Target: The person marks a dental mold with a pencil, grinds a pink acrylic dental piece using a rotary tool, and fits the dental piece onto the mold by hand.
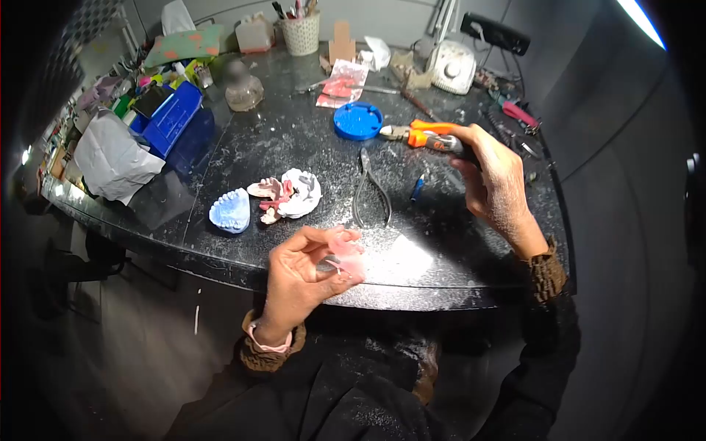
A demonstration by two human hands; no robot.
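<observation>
My left hand pinches a pink, translucent dental plate between thumb and fingers, just above the bench's front edge. My right hand is closed around orange-and-grey cutting pliers, their metal jaws pointing left beside a round blue lid-like dish. Between the hands lie slim metal pliers, handles toward me, and a small blue tool piece. Left of these rest a blue dental cast and a white cast, with pink-and-beige dental pieces touching the white one.
The dark bench is covered with whitish dust. A glass bottle, a blue bin and crumpled white paper stand at left. Behind are a tool cup, a pink sheet packet and a white device.
</observation>
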